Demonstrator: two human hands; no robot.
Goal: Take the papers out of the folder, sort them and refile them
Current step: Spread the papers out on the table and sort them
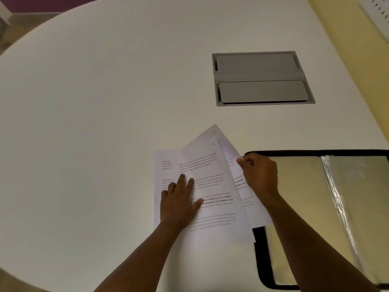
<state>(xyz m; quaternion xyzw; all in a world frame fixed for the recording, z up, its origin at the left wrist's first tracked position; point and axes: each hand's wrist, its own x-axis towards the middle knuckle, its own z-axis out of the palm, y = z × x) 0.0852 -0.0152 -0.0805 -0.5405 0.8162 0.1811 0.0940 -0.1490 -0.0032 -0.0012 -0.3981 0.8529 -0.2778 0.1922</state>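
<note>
Several printed white papers (212,165) lie fanned on the white table (94,123), just left of an open black folder (261,266) with shiny clear sleeves. My left hand (179,201) rests flat on the papers, fingers spread and straight, pressing them down. My right hand (260,175) pinches the right edge of one sheet and lifts it, so that sheet tilts up over the folder's left edge. The folder's sleeves that show hold no paper.
A grey metal cable hatch (261,79) with two flaps is set into the table beyond the papers. The table's curved edge runs along the left and front. A yellowish floor or wall shows at the far right.
</note>
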